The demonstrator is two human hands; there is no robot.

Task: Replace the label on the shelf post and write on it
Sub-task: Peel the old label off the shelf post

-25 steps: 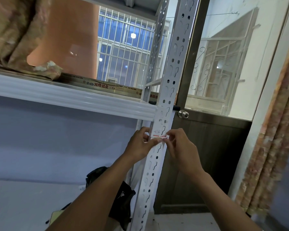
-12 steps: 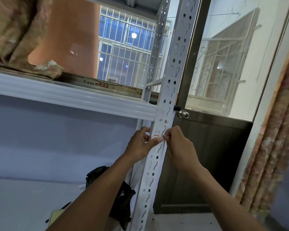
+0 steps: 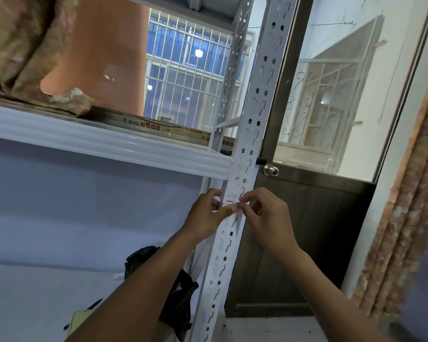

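A white perforated shelf post (image 3: 247,134) runs from the top of the view down to the floor. Just under the shelf beam, a small white label with a red stripe (image 3: 230,200) sits on the post's face. My left hand (image 3: 208,215) reaches in from the left, its fingertip on the label's lower edge and thumb behind the post. My right hand (image 3: 265,215) comes from the right and pinches the label's right edge between thumb and forefinger. Whether the label is stuck down or partly lifted is hard to make out.
A white shelf beam (image 3: 104,144) carries a brown cloth bundle (image 3: 17,53) and a printed flat box (image 3: 156,128). A dark door with a round knob (image 3: 271,170) stands right behind the post. Lower left hold a black bag (image 3: 178,297), a pen (image 3: 92,306) and a yellow pad (image 3: 80,319).
My right hand has closed in on the label's right edge, its fingers curling tighter. The left hand stays on the post at the same spot.
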